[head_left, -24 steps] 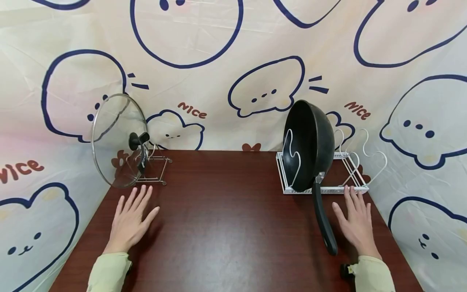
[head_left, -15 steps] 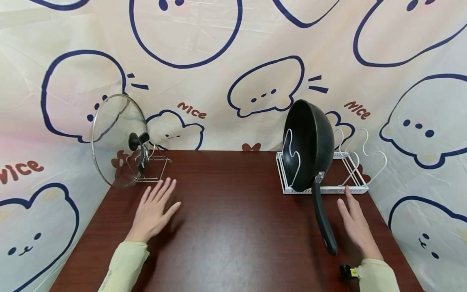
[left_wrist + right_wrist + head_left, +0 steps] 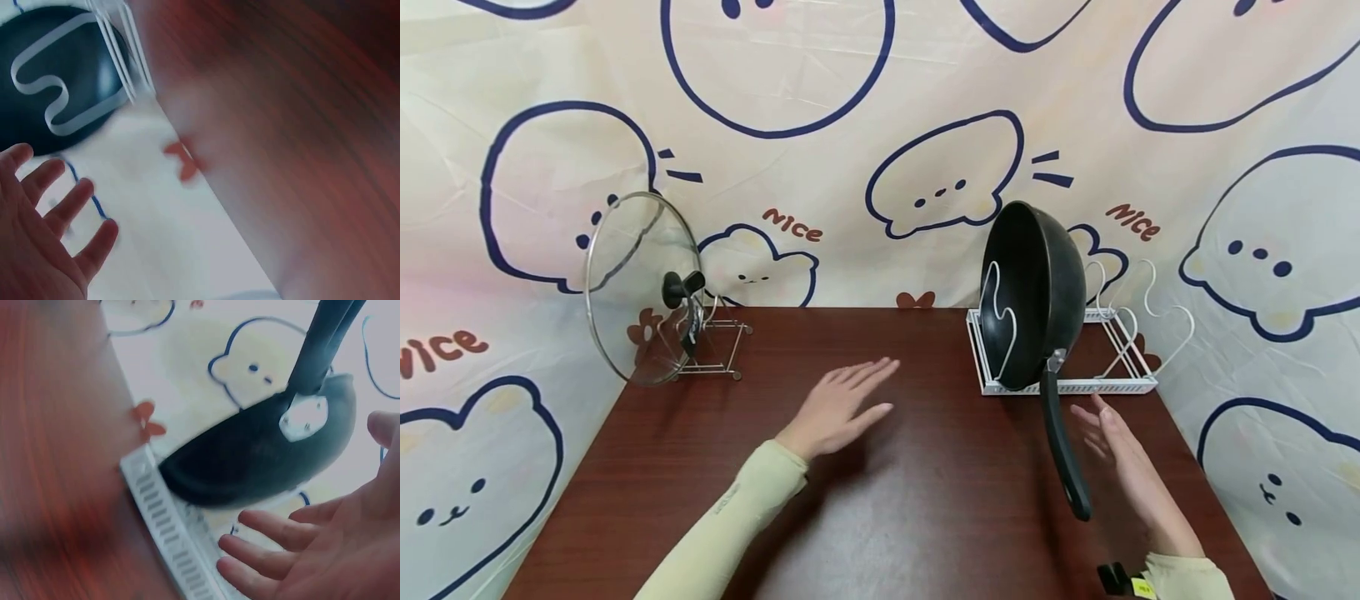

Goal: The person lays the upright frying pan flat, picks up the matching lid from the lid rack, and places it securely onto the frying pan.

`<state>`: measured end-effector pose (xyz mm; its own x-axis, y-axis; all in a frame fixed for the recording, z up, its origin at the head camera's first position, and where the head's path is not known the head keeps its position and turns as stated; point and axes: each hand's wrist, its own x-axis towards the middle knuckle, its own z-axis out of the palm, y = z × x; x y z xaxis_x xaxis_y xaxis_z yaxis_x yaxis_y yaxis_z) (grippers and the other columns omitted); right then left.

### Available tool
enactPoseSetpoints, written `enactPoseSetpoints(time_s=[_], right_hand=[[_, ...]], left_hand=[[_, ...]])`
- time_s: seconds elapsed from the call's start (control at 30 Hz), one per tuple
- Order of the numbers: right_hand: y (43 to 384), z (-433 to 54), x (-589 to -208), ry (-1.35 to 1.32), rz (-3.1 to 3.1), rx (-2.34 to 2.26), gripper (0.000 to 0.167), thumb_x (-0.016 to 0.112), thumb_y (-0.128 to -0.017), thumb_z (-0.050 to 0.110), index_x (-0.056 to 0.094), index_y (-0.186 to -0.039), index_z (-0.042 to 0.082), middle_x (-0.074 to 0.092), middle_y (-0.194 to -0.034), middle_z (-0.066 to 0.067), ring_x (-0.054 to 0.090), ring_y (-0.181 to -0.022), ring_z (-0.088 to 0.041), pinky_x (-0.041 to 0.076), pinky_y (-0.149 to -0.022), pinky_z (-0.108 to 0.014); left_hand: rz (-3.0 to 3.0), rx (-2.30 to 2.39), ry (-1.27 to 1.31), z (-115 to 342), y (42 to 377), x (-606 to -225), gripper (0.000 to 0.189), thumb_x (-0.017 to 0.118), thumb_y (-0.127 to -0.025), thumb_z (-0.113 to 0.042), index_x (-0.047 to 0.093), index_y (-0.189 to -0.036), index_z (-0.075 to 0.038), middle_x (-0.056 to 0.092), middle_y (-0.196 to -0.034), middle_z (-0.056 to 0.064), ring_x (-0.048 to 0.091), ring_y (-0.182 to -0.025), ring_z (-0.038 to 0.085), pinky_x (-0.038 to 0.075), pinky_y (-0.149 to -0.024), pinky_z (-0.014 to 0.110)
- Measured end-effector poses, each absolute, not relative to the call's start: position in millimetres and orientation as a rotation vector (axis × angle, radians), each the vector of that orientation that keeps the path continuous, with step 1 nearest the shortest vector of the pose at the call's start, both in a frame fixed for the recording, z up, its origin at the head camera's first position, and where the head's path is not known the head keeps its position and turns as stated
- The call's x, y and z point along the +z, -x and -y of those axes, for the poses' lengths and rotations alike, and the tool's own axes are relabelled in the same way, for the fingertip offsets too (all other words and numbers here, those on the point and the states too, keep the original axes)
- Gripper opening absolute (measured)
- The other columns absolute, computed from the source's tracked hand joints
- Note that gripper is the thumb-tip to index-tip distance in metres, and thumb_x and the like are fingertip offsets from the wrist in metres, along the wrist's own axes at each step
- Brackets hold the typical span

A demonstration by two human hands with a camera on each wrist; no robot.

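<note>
A black frying pan (image 3: 1063, 283) stands on edge in a white wire rack (image 3: 1120, 387) at the right, its handle (image 3: 1063, 454) pointing toward me. My right hand (image 3: 1131, 467) is just right of that handle, apart from it, with fingers extended; the right wrist view has the same hand (image 3: 312, 556) near the pan's underside. Over the middle of the table my left hand (image 3: 838, 408) reaches rightward, fingers straight and holding nothing. In the left wrist view its fingers (image 3: 75, 200) are spread, with the pan (image 3: 37, 81) beyond them.
At the left, a clear glass lid (image 3: 640, 250) with a black knob (image 3: 681, 289) stands upright in a small metal wire rack (image 3: 718, 367). A patterned cloth (image 3: 820, 83) hangs behind and at both sides of the brown table (image 3: 925, 500).
My left hand has moved from in front of the lid's rack to the middle of the table. My right hand has turned sideways and drawn slightly back from the white rack.
</note>
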<state>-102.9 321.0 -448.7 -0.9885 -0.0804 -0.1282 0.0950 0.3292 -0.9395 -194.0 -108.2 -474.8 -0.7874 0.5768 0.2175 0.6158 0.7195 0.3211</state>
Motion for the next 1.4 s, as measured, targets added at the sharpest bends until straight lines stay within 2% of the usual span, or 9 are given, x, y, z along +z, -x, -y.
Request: enactPoseSetpoints(time_s=[0.03, 0.1, 0.17, 0.27, 0.5, 0.7, 0.93, 1.17, 1.4], right_hand=[[100, -319, -446, -0.005, -2.422, -1.746, 0.071, 0.015, -0.113, 0.049, 0.002, -0.165, 0.003, 0.05, -0.142, 0.024, 0.047, -0.141, -0.004, 0.042, -0.101, -0.011], [93, -314, -441, 0.004, -2.439, -1.728, 0.072, 0.015, -0.113, 0.05, 0.008, -0.165, 0.001, 0.053, -0.146, 0.013, 0.053, -0.124, 0.012, 0.046, -0.097, -0.011], [88, -308, -435, -0.034, -2.4, -1.737, 0.074, 0.014, -0.112, 0.053, 0.012, -0.164, 0.0, 0.051, -0.152, -0.002, 0.055, -0.117, 0.015, 0.048, -0.095, -0.013], [81, -300, -430, -0.104, -2.345, -1.758, 0.075, 0.012, -0.112, 0.054, 0.019, -0.162, -0.002, 0.054, -0.151, -0.012, 0.059, -0.113, 0.012, 0.049, -0.093, -0.014], [70, -282, -420, -0.204, -2.214, -1.763, 0.077, 0.015, -0.11, 0.059, 0.031, -0.158, 0.0, 0.07, -0.132, -0.001, 0.07, -0.111, -0.007, 0.054, -0.091, -0.035], [64, -273, -417, -0.122, -2.13, -1.875, 0.069, 0.016, -0.112, 0.053, 0.042, -0.145, -0.002, 0.076, -0.118, 0.005, 0.075, -0.108, -0.02, 0.059, -0.091, -0.034], [62, -268, -418, 0.002, -2.02, -1.981, 0.054, 0.018, -0.113, 0.048, 0.056, -0.13, 0.015, 0.076, -0.114, 0.001, 0.075, -0.106, -0.025, 0.062, -0.089, -0.038], [62, -264, -417, 0.068, -1.907, -2.005, 0.049, 0.017, -0.113, 0.048, 0.05, -0.135, 0.02, 0.072, -0.115, -0.003, 0.074, -0.102, -0.025, 0.062, -0.086, -0.045], [59, -260, -414, 0.115, -1.797, -2.057, 0.05, 0.016, -0.114, 0.046, 0.046, -0.139, 0.016, 0.07, -0.113, -0.005, 0.075, -0.093, -0.026, 0.063, -0.08, -0.046]], left_hand=[[2.815, -0.6, 1.029, 97, 194, -473, 0.063, 0.04, -0.108, -0.055, 0.027, -0.164, -0.033, 0.036, -0.167, -0.002, 0.04, -0.151, 0.027, 0.033, -0.121, 0.056], [2.819, -0.63, 1.115, 75, 194, -470, 0.061, 0.039, -0.108, -0.056, 0.028, -0.164, -0.034, 0.038, -0.166, -0.003, 0.042, -0.15, 0.026, 0.035, -0.119, 0.056], [2.823, -0.667, 1.188, 54, 193, -468, 0.06, 0.038, -0.108, -0.056, 0.03, -0.163, -0.034, 0.04, -0.165, -0.004, 0.043, -0.149, 0.025, 0.036, -0.119, 0.054], [2.809, -0.73, 1.273, 29, 192, -465, 0.058, 0.037, -0.108, -0.056, 0.034, -0.162, -0.033, 0.044, -0.162, -0.007, 0.046, -0.147, 0.021, 0.039, -0.118, 0.05], [2.808, -0.957, 1.395, -15, 193, -453, 0.052, 0.034, -0.11, -0.052, 0.043, -0.157, -0.031, 0.055, -0.152, -0.008, 0.054, -0.138, 0.014, 0.046, -0.112, 0.039], [2.866, -1.346, 1.394, -48, 192, -446, 0.053, 0.033, -0.11, -0.056, 0.053, -0.15, -0.029, 0.063, -0.142, -0.012, 0.057, -0.133, 0.005, 0.045, -0.113, 0.031], [2.818, -1.707, 1.35, -77, 192, -444, 0.049, 0.033, -0.111, -0.05, 0.063, -0.136, -0.021, 0.074, -0.12, -0.004, 0.066, -0.114, 0.006, 0.049, -0.103, 0.025], [2.698, -2.198, 1.24, -90, 195, -443, 0.054, 0.031, -0.112, -0.047, 0.066, -0.127, -0.01, 0.073, -0.115, 0.002, 0.07, -0.104, 0.01, 0.055, -0.101, 0.034], [2.589, -2.456, 1.213, -96, 191, -441, 0.049, 0.036, -0.111, -0.047, 0.062, -0.131, -0.011, 0.076, -0.116, 0.002, 0.071, -0.101, 0.004, 0.05, -0.101, 0.025]])
